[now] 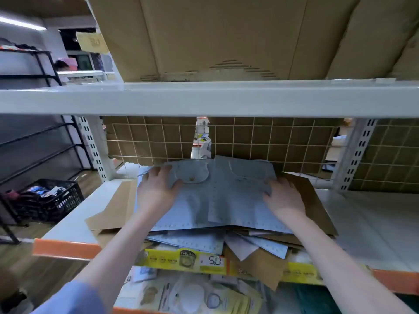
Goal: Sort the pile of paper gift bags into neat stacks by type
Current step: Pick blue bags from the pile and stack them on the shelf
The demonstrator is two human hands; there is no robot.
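A loose pile of flat paper gift bags lies on the white shelf point(362, 223). On top are light blue bags point(217, 200) with dotted edges and a white bear-shaped patch. Brown kraft bags point(113, 211) stick out beneath them at the left and right. More blue bags point(192, 241) poke out at the shelf's front edge. My left hand point(156, 191) rests flat on the left part of the top blue bags, fingers spread. At the right edge of the blue bags my right hand point(283, 196) has its fingers curled round that edge.
A white shelf board point(204, 98) with cardboard boxes point(226, 35) hangs low over the pile. A wire grid point(272, 141) closes the back. A yellow price strip point(186, 259) marks the front edge. A black crate point(49, 198) stands on the floor at left. Packaged goods point(192, 295) lie on the shelf below.
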